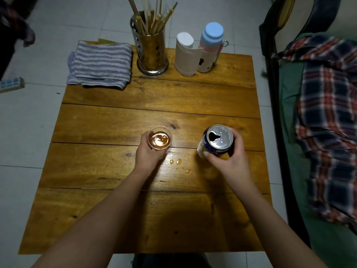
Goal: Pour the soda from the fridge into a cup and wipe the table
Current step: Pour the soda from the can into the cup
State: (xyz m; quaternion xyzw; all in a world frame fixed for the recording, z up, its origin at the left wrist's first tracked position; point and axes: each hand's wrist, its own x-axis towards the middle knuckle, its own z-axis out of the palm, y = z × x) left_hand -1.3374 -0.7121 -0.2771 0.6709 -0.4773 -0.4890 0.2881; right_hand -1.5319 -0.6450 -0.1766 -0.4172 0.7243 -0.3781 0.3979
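A lived-in home room — a plank surface (154, 109) on tiled floor (29, 132), chopstick holder (151, 53) at its far edge, bed (289, 113) with plaid shirt (326, 117) beside it.

Both hands (149, 153) (228, 161) curled, gripping

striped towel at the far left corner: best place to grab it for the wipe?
Pinch the towel at its near right corner, coming from above on the near side. It lies folded flat, so only edges give the fingers purchase, and the chopstick holder crowds its right edge. Both hands are busy: left holds the cup, right the can.
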